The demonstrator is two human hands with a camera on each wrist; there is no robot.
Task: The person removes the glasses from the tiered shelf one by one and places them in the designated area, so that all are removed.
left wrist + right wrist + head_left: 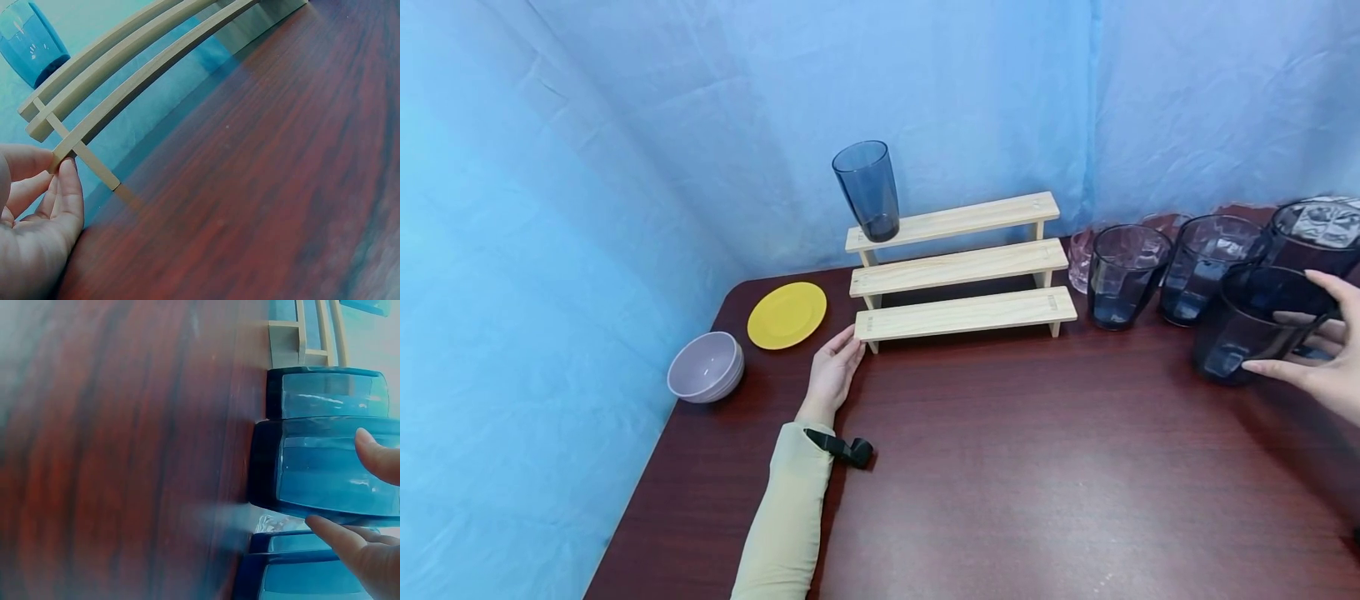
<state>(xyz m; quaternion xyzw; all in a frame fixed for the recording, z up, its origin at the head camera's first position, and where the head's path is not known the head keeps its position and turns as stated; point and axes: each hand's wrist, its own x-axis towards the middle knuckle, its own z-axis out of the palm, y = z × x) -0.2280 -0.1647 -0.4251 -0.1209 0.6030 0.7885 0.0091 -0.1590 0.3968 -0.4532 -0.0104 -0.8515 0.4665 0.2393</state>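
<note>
My left hand pinches the near left corner of the lowest step of a three-tier wooden shelf, thumb and fingers at the board end in the left wrist view. A dark blue glass stands upright at the left end of the top tier. At the right side, my right hand holds another dark tinted glass, its thumb across the near side and the fingers around the other side. In the right wrist view this glass stands upright among its neighbours.
More dark glasses stand beside the shelf's right end, with a clear pinkish glass behind them. On the left lie a yellow plate and a lilac bowl. Blue curtains hang around the brown table.
</note>
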